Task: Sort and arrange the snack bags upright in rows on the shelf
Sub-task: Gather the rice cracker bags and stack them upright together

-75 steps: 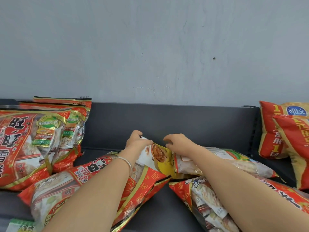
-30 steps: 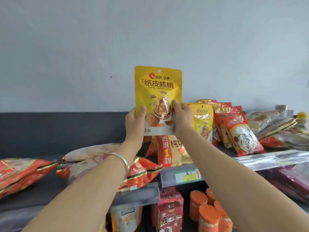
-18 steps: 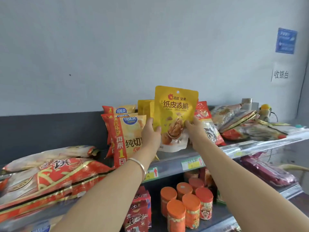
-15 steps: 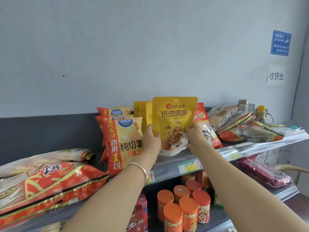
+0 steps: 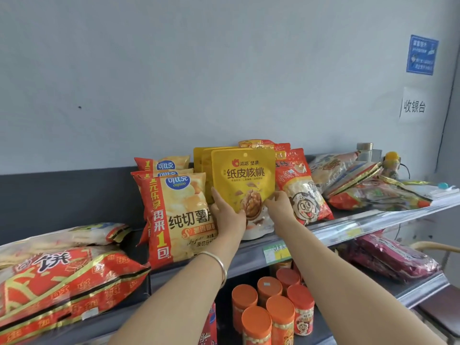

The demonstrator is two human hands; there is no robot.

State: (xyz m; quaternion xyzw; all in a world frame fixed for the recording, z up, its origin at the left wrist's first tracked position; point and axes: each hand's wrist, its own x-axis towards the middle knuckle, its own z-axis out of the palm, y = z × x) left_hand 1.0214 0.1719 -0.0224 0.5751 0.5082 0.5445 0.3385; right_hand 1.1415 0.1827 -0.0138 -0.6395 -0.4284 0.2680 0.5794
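A yellow walnut snack pouch [image 5: 245, 178] stands upright at the front of the top shelf [image 5: 348, 221], before two or three matching yellow pouches [image 5: 202, 160]. My left hand [image 5: 227, 215] grips its lower left edge. My right hand [image 5: 280, 205] pinches its lower right edge. Potato chip bags [image 5: 176, 215] stand in a row just to the left. Red and white cracker bags [image 5: 302, 188] lean just to the right.
Large red rice cracker bags [image 5: 62, 277] lie flat on the left shelf section. More bags [image 5: 373, 185] lie in a heap at the right end of the shelf. Orange-lidded canisters [image 5: 271, 307] and purple bags [image 5: 390, 257] fill the lower shelf.
Both hands pulled the yellow pouch from among the flat bags on the left, carried it right and lowered it onto the shelf in front of the matching yellow pouches.
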